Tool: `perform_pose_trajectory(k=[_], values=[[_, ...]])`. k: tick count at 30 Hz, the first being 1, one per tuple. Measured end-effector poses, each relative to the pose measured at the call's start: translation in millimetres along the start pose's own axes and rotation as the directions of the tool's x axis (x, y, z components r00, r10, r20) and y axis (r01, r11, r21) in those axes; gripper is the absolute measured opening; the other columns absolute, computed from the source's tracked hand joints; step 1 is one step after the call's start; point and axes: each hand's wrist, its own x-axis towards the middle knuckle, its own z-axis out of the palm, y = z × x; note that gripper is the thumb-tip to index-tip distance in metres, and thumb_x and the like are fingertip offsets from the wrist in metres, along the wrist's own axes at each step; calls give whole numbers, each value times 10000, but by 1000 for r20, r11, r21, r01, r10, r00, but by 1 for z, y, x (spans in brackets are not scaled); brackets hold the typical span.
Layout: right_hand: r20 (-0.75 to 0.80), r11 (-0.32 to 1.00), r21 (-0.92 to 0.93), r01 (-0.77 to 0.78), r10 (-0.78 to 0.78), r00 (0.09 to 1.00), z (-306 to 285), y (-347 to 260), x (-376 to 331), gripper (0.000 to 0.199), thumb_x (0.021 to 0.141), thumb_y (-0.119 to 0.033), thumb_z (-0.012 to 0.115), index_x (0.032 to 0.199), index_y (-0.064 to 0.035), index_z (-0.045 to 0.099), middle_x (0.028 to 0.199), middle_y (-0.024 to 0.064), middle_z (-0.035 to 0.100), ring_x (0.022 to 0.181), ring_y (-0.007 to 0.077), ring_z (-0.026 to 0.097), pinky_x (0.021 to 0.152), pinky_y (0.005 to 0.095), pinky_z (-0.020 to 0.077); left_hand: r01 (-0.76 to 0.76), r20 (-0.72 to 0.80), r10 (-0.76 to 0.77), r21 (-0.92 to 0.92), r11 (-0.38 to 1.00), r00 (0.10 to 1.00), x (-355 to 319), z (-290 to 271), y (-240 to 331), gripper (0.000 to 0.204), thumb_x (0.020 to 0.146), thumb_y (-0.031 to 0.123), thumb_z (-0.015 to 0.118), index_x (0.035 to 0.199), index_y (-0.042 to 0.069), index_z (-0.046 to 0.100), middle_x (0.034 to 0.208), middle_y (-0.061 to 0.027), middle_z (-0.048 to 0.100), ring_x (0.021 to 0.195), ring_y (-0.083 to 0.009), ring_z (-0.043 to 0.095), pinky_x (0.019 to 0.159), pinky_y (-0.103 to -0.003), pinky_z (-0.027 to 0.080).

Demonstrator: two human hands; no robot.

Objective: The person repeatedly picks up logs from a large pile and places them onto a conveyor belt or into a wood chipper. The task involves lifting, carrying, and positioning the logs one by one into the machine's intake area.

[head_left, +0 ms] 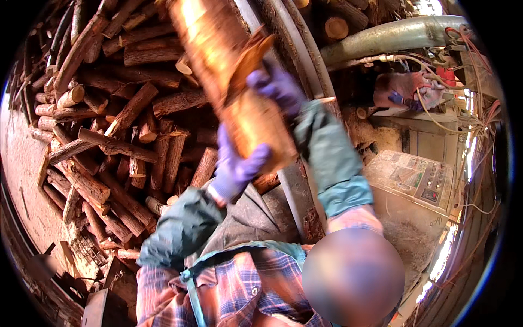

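A thick log (210,49), blurred by motion, slants up from in front of my body to the top edge. Its near part is pale orange, with a torn strip of bark (248,62) sticking out on the right side. My left hand (239,166), in a purple glove, grips the near end from the left with its thumb over the top. Higher up, my right hand (278,90), also gloved in purple, is closed on the log's right side just below the bark strip. Green sleeve covers (335,155) run up both forearms.
A large heap of bark-covered logs (136,111) fills the left. Metal rails (297,191) run beside the log. To the right are a dusty control panel (417,180), a thick metal pipe (392,41), loose cables (474,128), and a pale cloth with a blue-purple glove (403,101).
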Motion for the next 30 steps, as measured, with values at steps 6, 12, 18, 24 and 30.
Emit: perform_pose_trajectory(k=[6,12,18,24,30], values=[[-307,335,-922,-195,-325,894,-21,-162,-21,1211,642,-566,842,1517,-57,177,1401,215,448,1298,298,446,1080,384,394,-441,670,-23,514,735,742,10,66,15,561,871,315,692,1324,35,517,1221,-211,610,1118,-360,596,973,-425,472],[-234,-174,-927,-333,-426,874,-133,-83,-37,1068,677,-587,793,1477,-58,323,1465,261,372,1362,391,371,1130,471,311,-136,558,-351,652,746,752,-80,4,-45,425,892,329,603,1218,57,601,1041,-196,667,964,-367,643,867,-443,512],[-283,-439,-782,-442,-382,880,-120,-76,-65,776,795,-320,779,1400,1,414,1356,221,491,1266,309,476,1072,424,376,118,378,-581,759,640,721,-129,-65,-55,433,871,368,595,1214,105,611,1069,-190,667,980,-406,621,858,-438,507],[-181,380,-923,-67,-272,945,29,118,-3,390,858,-91,659,1234,-20,585,1242,124,572,1162,241,532,1032,365,402,424,-58,-497,611,668,866,-127,-159,-54,441,891,319,620,1218,25,606,1109,-191,670,1003,-328,656,854,-383,521],[-498,438,-528,-728,535,683,-99,475,-8,725,800,-445,767,1379,-113,482,1222,122,558,1094,239,536,943,389,434,615,-334,-517,435,657,788,-182,-299,-130,443,898,311,614,1220,8,597,1096,-203,674,1044,-309,655,918,-381,507]])
